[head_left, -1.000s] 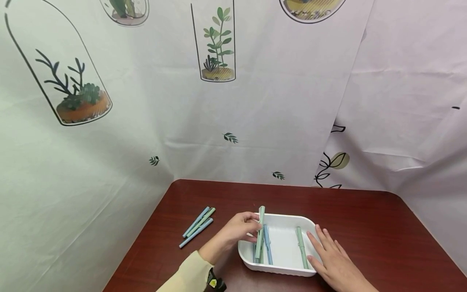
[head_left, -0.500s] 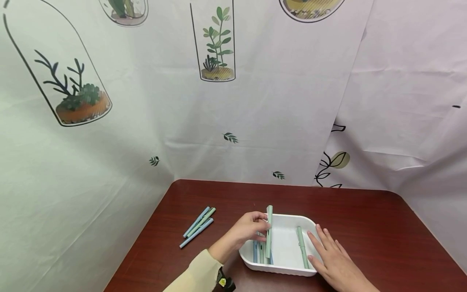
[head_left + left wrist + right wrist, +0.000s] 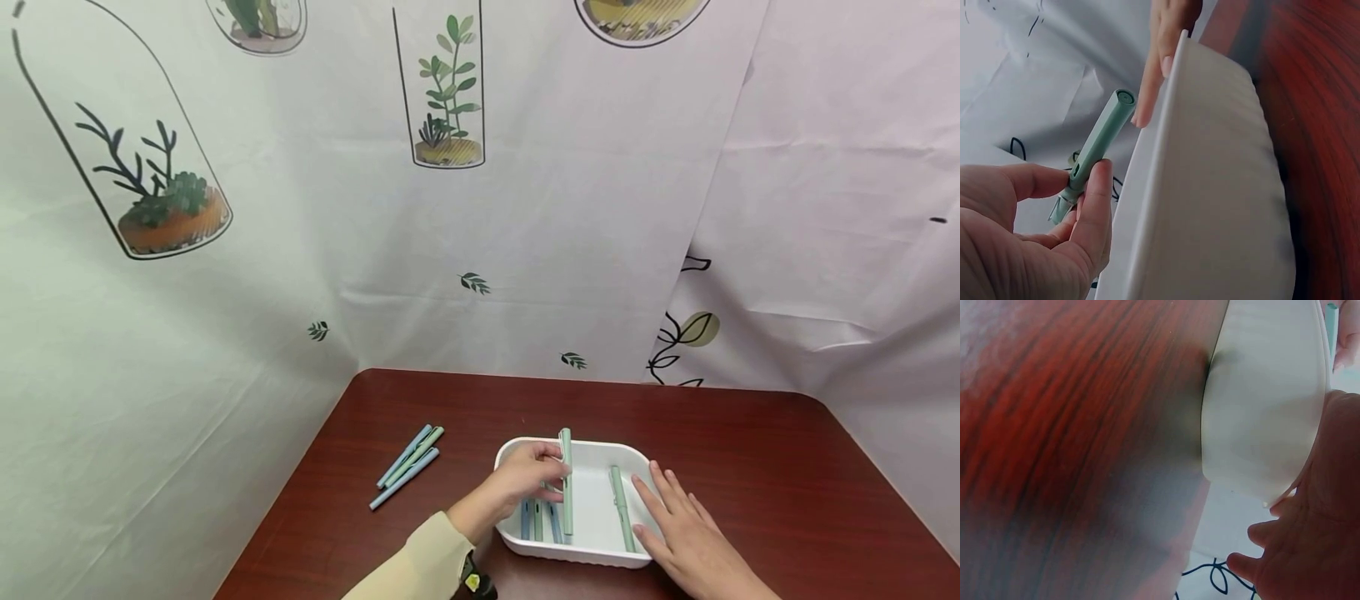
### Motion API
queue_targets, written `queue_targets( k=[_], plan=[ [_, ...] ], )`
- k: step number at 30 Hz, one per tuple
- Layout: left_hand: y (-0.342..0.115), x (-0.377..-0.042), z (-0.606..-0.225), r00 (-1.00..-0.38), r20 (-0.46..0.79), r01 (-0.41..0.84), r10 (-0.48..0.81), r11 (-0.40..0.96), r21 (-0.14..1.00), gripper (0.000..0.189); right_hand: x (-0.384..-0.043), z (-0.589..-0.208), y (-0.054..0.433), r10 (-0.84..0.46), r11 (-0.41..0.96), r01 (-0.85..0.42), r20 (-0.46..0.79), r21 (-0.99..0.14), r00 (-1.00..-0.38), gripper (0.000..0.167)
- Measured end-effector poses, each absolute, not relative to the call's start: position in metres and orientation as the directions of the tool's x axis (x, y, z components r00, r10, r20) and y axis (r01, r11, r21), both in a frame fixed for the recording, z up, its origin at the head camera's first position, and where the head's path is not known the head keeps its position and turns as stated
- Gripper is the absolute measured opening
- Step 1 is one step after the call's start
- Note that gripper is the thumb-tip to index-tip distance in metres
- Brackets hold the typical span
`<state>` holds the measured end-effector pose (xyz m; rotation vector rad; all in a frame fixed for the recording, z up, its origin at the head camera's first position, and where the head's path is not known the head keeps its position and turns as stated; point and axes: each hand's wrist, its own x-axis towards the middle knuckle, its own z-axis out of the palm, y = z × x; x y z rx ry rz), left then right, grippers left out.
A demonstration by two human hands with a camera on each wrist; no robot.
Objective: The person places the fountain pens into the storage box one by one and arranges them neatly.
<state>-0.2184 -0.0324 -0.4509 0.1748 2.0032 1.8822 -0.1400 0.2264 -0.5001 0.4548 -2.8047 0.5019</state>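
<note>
My left hand [image 3: 523,478] pinches a pale green pen [image 3: 567,502] between thumb and fingers, above the left half of a white tray [image 3: 577,555]. The left wrist view shows this pen [image 3: 1099,139] raised near the tray's rim, its clip end lower, by the fingers. Under the hand, two blue pens [image 3: 525,522] and a green pen [image 3: 538,523] lie in the tray, partly hidden by it. Another green pen [image 3: 622,510] lies inside toward the right. My right hand [image 3: 692,537] rests at the tray's right rim with fingers spread, holding nothing.
Two blue pens [image 3: 403,480] and a green pen [image 3: 420,452] lie bunched on the dark red table [image 3: 720,433], left of the tray. Behind the table and along its sides hangs a white cloth [image 3: 525,275] printed with plants.
My left hand has carried the green pen rightward across the tray, uncovering more of the pens at the left. The right hand and the pens on the table stay put.
</note>
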Motion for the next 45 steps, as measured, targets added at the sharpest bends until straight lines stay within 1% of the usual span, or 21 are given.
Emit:
queue_targets(
  k=[7,11,18,26,34,45],
  plan=[
    [-0.019,-0.217,-0.453,-0.919,-0.182,-0.160,0.351,0.089,0.983,0.020,-0.140,-0.497,0.226,-0.258,0.894,-0.338,0.278,-0.295,-0.925,0.063],
    [-0.011,-0.217,-0.457,-0.919,-0.191,-0.174,0.345,0.081,0.981,0.017,-0.139,-0.498,0.226,-0.260,0.890,-0.343,0.286,-0.299,-0.922,0.063],
    [-0.002,-0.218,-0.464,-0.902,-0.197,-0.167,0.384,0.109,0.980,0.014,-0.140,-0.500,0.227,-0.262,0.889,-0.354,0.312,-0.290,-0.913,0.062],
    [0.011,-0.216,-0.467,-0.909,-0.209,-0.178,0.361,0.119,0.977,0.012,-0.140,-0.500,0.227,-0.263,0.889,-0.356,0.315,-0.289,-0.912,0.061],
    [0.017,-0.214,-0.465,-0.904,-0.246,-0.183,0.350,0.204,0.962,0.009,-0.140,-0.500,0.227,-0.265,0.889,-0.355,0.306,-0.290,-0.914,0.062],
    [0.030,-0.218,-0.474,-0.904,-0.278,-0.187,0.326,0.284,0.940,0.005,-0.141,-0.502,0.227,-0.268,0.889,-0.367,0.339,-0.273,-0.902,0.061]
  ],
)
